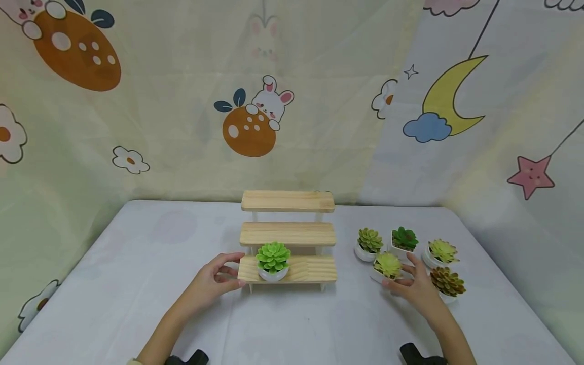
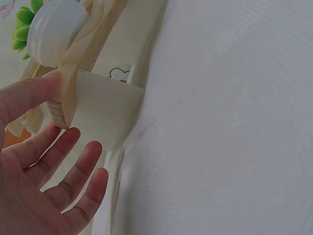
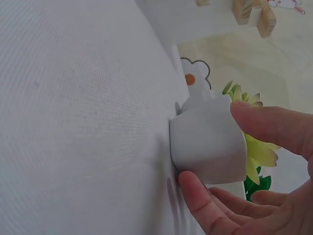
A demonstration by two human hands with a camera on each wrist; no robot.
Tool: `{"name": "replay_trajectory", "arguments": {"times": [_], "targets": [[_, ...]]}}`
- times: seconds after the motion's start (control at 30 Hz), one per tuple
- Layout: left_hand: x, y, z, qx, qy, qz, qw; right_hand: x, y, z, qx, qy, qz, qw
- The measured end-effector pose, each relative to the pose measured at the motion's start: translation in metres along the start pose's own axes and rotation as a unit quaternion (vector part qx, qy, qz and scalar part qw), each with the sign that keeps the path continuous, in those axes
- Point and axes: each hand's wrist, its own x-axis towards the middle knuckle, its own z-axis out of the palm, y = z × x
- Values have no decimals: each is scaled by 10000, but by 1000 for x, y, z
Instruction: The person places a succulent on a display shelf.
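- Head view: a white table [image 1: 283, 324] stands against hung fabric [image 1: 182, 111] in pale green and white, printed with a rabbit on an orange fruit [image 1: 248, 136], a yellow moon [image 1: 444, 96] and a pink star [image 1: 531, 175].
- Towards the table's back is a three-tier wooden stand [image 1: 315, 269], a bright green succulent [image 1: 272, 257] in a white pot on its lowest shelf, left of middle.
- The left hand [image 1: 214, 280] pinches that shelf's left end.
- Right of the stand, the right hand [image 1: 417, 290] is clamped on a yellow-green succulent [image 1: 387, 264] in a white pot; four other potted succulents [image 1: 447, 282] cluster near it.
- Left wrist view: the thumb lies on the plank's top, fingertips at its underside, the outer fingers spread apart; the white surface looks finely textured.
- Right wrist view: thumb at the pot's rim, one finger low on its side, close to the tabletop; whether the base touches, I can't tell.
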Motion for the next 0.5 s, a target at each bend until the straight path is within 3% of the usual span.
{"name": "replay_trajectory", "arguments": {"times": [0.5], "targets": [[0, 0, -1, -29, -31, 48, 10000, 0, 7, 0, 329, 13, 21, 9995]]}}
